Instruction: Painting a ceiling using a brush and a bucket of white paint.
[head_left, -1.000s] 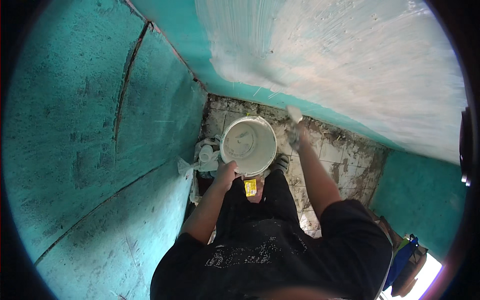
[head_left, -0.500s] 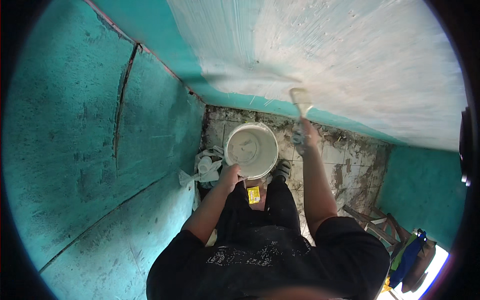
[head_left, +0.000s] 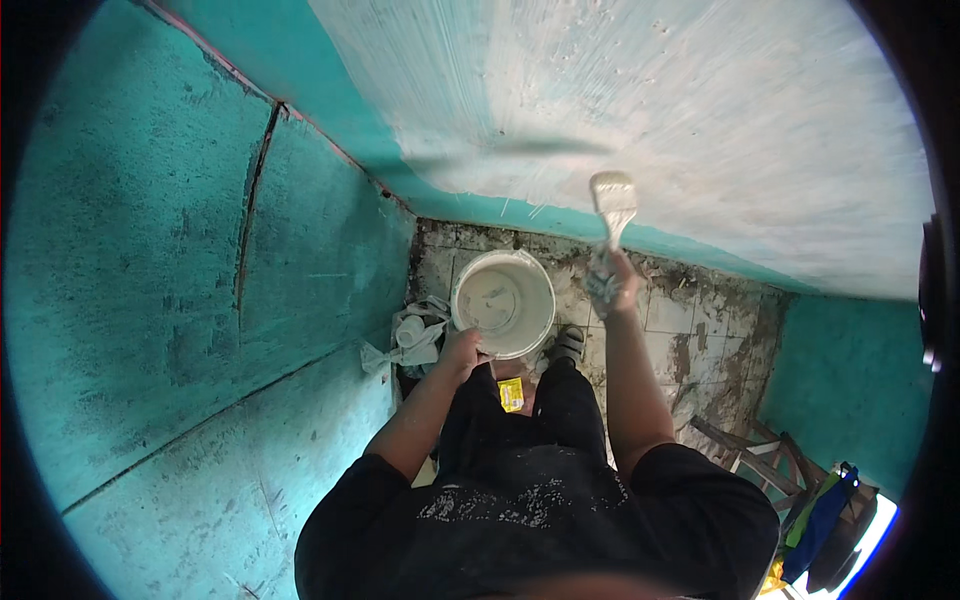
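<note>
My right hand (head_left: 612, 284), smeared with paint, is closed round the handle of a wide paintbrush (head_left: 613, 198). The bristles point up and away from me, in front of the teal wall that is partly coated in white paint (head_left: 640, 110). Whether they touch the wall I cannot tell. With my left hand (head_left: 462, 353) I grip the near rim of a white bucket (head_left: 544, 300). Its inside walls are smeared with white, and some pale paint lies at the bottom.
A cracked teal wall (head_left: 130, 270) rises on the left. White plastic bags (head_left: 425, 345) lie beside the bucket, and a yellow packet (head_left: 511, 394) is near my legs. Dirty tiles (head_left: 670, 310) cover the floor. At the lower right stands a wooden frame (head_left: 745, 445) with cloths (head_left: 825, 515) on it.
The brush was blurred half a second ago and is sharper now, slightly farther right, its head more upright. My left hand keeps its hold on the bucket rim.
</note>
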